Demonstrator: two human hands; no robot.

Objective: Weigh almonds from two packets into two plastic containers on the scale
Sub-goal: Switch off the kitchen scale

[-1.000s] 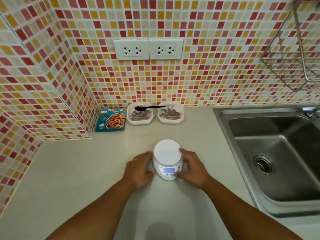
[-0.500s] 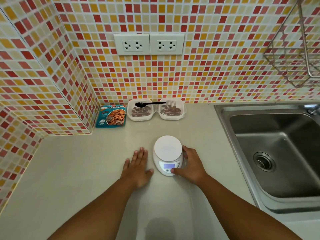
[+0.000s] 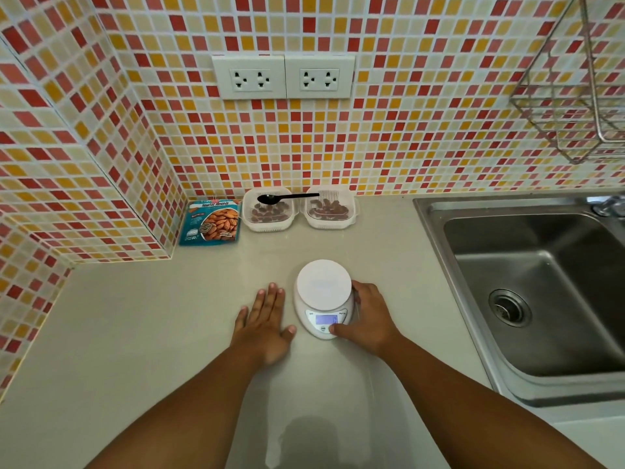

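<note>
A white kitchen scale with a lit display stands on the counter, its round platform bare. My right hand wraps the scale's right side, thumb resting on a front button. My left hand lies flat on the counter just left of the scale, fingers spread, holding nothing. By the back wall stand two clear plastic containers, the left container and the right container, each with almonds inside. A black spoon lies across their rims. A blue almond packet lies left of them.
A steel sink fills the right side of the counter. A wire rack hangs on the tiled wall above it. Two wall sockets sit above the containers. A tiled wall juts out at the left.
My left hand let go of the scale's left side and now lies flat on the counter. My right thumb moved onto the scale's front button.
</note>
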